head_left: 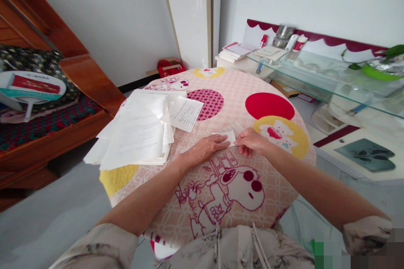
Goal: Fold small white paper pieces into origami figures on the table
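Note:
A small folded piece of white paper lies on the patterned tablecloth, between my two hands. My left hand rests flat with its fingers stretched out, their tips pressing on the left part of the paper. At the paper's right edge, my right hand is closed in a pinch, thumb and forefinger together on the paper. To the left of my hands is a loose stack of white sheets, some with faint print. A smaller printed sheet sticks out on the stack's right side.
On the right stands a glass-topped shelf with a paper stack, metal containers and a green bowl. At the left, a wooden bench holds a hand fan. A red bag sits behind the table.

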The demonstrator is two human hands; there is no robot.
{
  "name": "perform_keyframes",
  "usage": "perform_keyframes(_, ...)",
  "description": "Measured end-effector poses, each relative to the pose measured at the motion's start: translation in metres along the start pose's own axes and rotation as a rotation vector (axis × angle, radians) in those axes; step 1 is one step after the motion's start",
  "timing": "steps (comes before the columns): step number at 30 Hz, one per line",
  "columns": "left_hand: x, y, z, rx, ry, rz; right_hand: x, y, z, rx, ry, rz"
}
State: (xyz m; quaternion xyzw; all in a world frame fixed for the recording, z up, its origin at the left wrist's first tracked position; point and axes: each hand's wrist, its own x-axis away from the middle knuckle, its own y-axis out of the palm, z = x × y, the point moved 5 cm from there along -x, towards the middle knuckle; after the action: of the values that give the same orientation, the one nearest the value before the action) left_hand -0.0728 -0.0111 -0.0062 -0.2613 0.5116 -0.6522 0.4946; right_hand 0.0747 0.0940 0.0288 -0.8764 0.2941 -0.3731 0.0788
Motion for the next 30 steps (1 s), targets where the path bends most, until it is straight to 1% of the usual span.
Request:
perform_keyframes(2,0.000,-0.001,0.001,-0.006,0.010,0.005,0.001,-0.005,-0.002,0.056,-0.008,0.004)
perform_keyframes(4,0.000,-0.001,0.002,-0.024,0.023,0.002,0.002,-0.011,-0.006,0.089,-0.049,0.089)
perform_keyframes(7,0.000,-0.003,0.004,-0.034,0.035,0.022,0.003,-0.012,-0.015,0.048,-0.234,0.248)
perform_keyframes(8,0.000,-0.004,0.005,-0.027,0.041,0.034,0.002,-0.008,-0.017,0.024,-0.299,0.258)
perform_keyframes(9,-0.001,-0.005,0.006,-0.012,0.048,0.045,0.001,-0.003,-0.019,0.020,-0.341,0.241)
perform_keyframes(10,-0.001,-0.006,0.007,0.006,0.059,0.053,-0.002,0.002,-0.019,0.026,-0.359,0.214)
perform_keyframes(13,-0.001,-0.006,0.006,0.062,0.078,0.064,-0.011,0.013,-0.013,0.088,-0.298,0.153)
perform_keyframes(15,0.000,-0.007,0.003,0.081,0.085,0.073,-0.016,0.013,-0.009,0.129,-0.247,0.142)
perform_keyframes(17,0.001,-0.007,0.001,0.092,0.108,0.079,-0.018,0.012,-0.007,0.172,-0.231,0.138)
perform_keyframes(21,0.002,-0.012,0.002,0.115,0.151,0.105,-0.018,0.012,-0.010,0.320,-0.263,0.153)
perform_keyframes(25,0.002,-0.012,0.002,0.114,0.142,0.108,-0.015,0.014,-0.018,0.498,-0.348,0.236)
perform_keyframes(27,0.003,-0.010,0.000,0.105,0.127,0.109,-0.012,0.013,-0.019,0.547,-0.381,0.268)
perform_keyframes(30,0.004,-0.008,-0.001,0.089,0.105,0.098,-0.008,0.004,-0.014,0.555,-0.383,0.294)
